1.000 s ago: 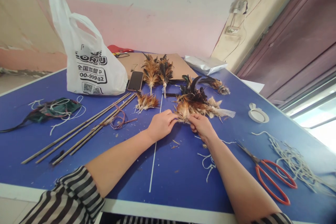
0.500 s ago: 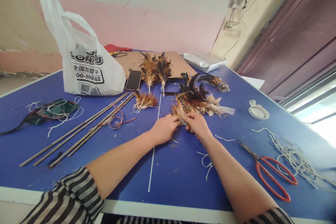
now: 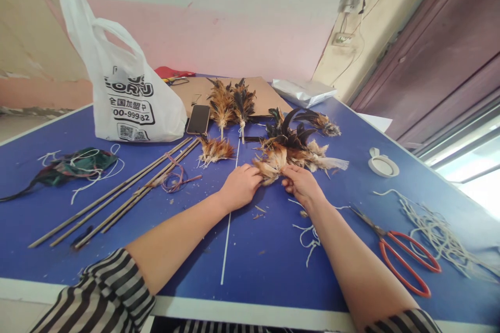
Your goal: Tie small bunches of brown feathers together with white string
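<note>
A tuft of light brown feathers (image 3: 272,163) is held between my two hands above the blue table. My left hand (image 3: 241,186) is closed at the tuft's left side, with its fingertips partly hidden. From the right, my right hand (image 3: 300,183) pinches the tuft's edge between thumb and fingers. Just behind lies a heap of brown and black feathers (image 3: 289,138). A smaller brown feather bunch (image 3: 215,151) rests to the left. Farther back, two tied feather bundles (image 3: 221,104) lie side by side, stems toward me. Thin white string (image 3: 310,239) lies by my right forearm.
Thin sticks (image 3: 128,187), a white plastic bag (image 3: 136,83) and a phone (image 3: 199,119) are on the left. Red-handled scissors (image 3: 410,257), tangled white cord (image 3: 437,229) and a roll of white tape (image 3: 384,165) lie at right. Brown cardboard (image 3: 269,96) lies at the back.
My right hand has moved slightly right, and my hands are a little farther apart. The feather tuft between them now looks broader and paler.
</note>
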The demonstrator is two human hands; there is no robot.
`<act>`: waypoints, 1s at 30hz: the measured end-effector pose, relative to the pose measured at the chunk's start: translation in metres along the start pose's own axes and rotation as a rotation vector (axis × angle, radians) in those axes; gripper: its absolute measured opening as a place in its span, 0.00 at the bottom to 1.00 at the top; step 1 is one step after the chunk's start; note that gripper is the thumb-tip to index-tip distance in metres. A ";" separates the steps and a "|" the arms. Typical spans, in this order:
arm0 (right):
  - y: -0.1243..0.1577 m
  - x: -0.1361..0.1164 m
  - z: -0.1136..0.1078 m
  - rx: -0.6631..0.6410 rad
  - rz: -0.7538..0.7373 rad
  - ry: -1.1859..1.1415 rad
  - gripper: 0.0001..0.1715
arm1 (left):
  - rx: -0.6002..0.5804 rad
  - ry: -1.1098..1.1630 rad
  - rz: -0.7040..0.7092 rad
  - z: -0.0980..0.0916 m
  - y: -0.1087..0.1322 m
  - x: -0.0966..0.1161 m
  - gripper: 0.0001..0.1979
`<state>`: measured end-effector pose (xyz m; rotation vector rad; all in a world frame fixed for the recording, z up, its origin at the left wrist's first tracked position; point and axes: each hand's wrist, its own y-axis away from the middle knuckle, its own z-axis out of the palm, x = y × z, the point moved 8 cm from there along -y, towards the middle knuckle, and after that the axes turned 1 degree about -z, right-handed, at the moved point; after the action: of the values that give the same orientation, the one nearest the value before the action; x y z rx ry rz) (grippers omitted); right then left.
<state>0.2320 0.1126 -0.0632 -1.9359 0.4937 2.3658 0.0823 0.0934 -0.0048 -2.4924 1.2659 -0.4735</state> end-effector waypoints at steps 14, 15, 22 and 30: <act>0.002 0.000 0.002 -0.003 0.025 -0.067 0.10 | -0.110 0.050 0.126 0.022 -0.001 0.021 0.22; 0.002 0.000 0.003 -0.007 0.029 -0.082 0.09 | -0.112 0.050 0.122 0.022 -0.001 0.020 0.22; 0.002 -0.007 0.003 -0.053 0.033 -0.218 0.04 | -0.056 0.015 -0.103 0.013 -0.007 -0.026 0.18; 0.008 -0.006 0.013 -0.080 0.076 -0.371 0.03 | 0.016 0.949 -0.556 0.016 0.001 -0.033 0.11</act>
<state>0.2191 0.1091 -0.0532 -1.4710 0.4581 2.7427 0.0701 0.1222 -0.0246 -2.6364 0.7220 -1.9430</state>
